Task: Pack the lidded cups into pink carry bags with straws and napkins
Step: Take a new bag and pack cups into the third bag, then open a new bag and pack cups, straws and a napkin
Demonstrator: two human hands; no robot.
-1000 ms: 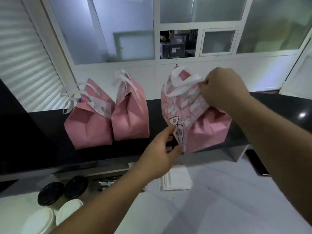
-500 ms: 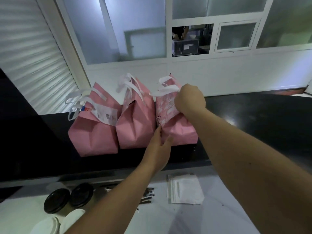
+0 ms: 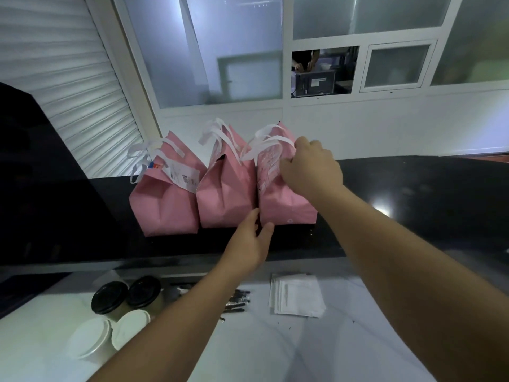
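Ledge: three pink carry bags (image 3: 225, 188) standing on the black counter (image 3: 427, 194) under frosted windows (image 3: 234, 51).
Right hand (image 3: 312, 168): gripping the rightmost bag's top.
Left hand (image 3: 249, 244): fingers straight, touching its base.

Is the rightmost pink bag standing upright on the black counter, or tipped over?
Upright. The rightmost pink bag stands on its base on the black counter, handles up; the right hand grips its top.

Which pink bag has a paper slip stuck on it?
The left bag, farthest from the right hand. A white printed slip hangs by its handles; the middle bag and right bag show none.
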